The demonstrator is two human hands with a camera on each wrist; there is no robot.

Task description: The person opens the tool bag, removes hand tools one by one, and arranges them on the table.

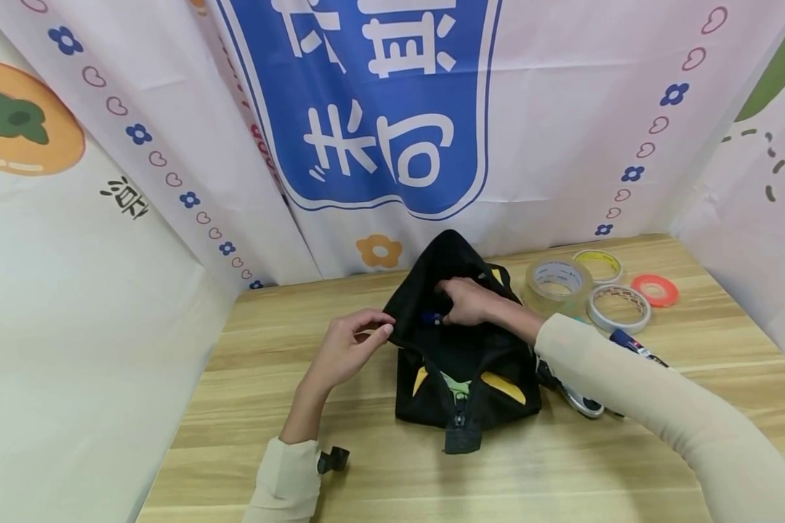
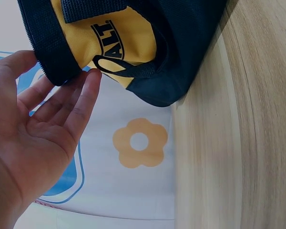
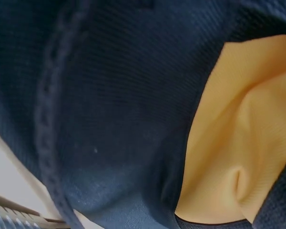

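Observation:
A black tool bag (image 1: 467, 396) with yellow panels stands unzipped, its mouth gaping upward. My left hand (image 1: 353, 345) pinches the left edge of the opening between thumb and fingers; in the left wrist view, the left hand (image 2: 47, 109) has the zipper edge of the bag (image 2: 52, 52) at its fingertips. My right hand (image 1: 469, 301) reaches down inside the bag. Beside its thumb shows a small dark blue object (image 1: 432, 318), and I cannot tell if the fingers hold it. The right wrist view is filled by the black and yellow bag fabric (image 3: 233, 133).
Right of the bag lie a wide clear tape roll (image 1: 558, 280), a yellow-lined tape roll (image 1: 598, 266), a white tape roll (image 1: 619, 308) and a red ring-shaped roll (image 1: 655, 290). A blue-capped marker (image 1: 631, 343) and a grey-and-black tool (image 1: 582, 401) lie near the right sleeve. Printed cloth hangs behind.

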